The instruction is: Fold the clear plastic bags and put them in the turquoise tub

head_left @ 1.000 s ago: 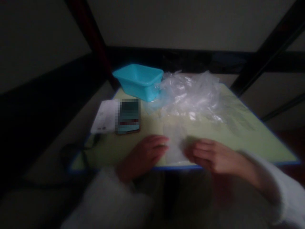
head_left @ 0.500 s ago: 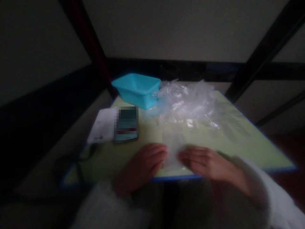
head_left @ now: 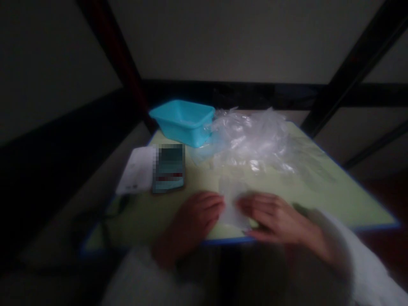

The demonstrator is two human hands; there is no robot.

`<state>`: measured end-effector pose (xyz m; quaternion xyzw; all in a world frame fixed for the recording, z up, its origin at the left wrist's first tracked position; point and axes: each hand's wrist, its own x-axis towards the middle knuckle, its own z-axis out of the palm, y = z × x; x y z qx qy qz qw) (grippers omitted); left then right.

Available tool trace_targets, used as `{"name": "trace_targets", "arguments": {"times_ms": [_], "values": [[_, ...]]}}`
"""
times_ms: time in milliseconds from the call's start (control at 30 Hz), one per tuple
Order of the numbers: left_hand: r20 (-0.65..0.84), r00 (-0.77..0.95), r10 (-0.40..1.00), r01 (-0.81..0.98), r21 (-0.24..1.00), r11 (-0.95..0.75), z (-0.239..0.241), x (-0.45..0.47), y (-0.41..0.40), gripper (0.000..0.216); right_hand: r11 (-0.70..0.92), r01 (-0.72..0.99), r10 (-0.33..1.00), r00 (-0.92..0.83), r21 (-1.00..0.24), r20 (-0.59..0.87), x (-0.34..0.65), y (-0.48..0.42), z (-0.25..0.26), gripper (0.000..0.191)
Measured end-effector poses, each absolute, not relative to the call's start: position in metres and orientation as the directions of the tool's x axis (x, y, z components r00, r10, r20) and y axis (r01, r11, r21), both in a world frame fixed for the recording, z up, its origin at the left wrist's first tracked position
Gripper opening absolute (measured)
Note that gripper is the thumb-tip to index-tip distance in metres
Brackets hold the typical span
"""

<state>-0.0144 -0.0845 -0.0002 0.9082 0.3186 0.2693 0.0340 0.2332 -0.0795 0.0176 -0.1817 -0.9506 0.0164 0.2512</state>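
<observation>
A small clear plastic bag lies flat near the front edge of the table, between my two hands. My left hand has its fingers curled close together at the bag's left edge; the thumb is mostly hidden. On the other side, my right hand rests with its fingers stretched across the bag's right part and its thumb apart, by the table's blue edge. The fingertips of the right hand are smeared. Behind the bag spreads a loose heap of clear plastic bags.
A turquoise plastic basin stands at the back left of the yellow-green table. Left of my hands lie a dark pixelated object and a flat white object. A dark strap-like thing is at the left edge.
My right thumb has spread away from the fingers, down towards the table's front edge. The left hand and the small bag have hardly moved.
</observation>
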Motion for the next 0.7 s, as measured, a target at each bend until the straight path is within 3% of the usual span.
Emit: {"name": "trace_targets", "arguments": {"times_ms": [133,300,500,700], "values": [[0.455,0.64,0.619,0.555,0.284,-0.782,0.003,-0.015,-0.086,0.028,0.93,0.357,0.355,-0.804,-0.09,0.477,0.232,-0.078,0.015,0.03],[0.425,0.553,0.716,0.526,0.488,-0.696,-0.002,-0.015,-0.085,0.025,0.906,0.382,0.422,-0.783,-0.182,0.458,0.234,-0.078,0.015,0.026],[0.303,0.325,0.896,0.501,0.748,-0.435,-0.003,-0.006,-0.08,0.017,0.717,0.522,0.685,-0.65,-0.462,0.329,0.233,-0.079,0.021,0.027],[0.143,0.1,0.985,0.61,0.773,-0.174,0.004,0.006,-0.074,0.009,0.326,0.432,0.874,-0.476,-0.841,0.095,0.221,-0.064,0.027,0.023]]}}
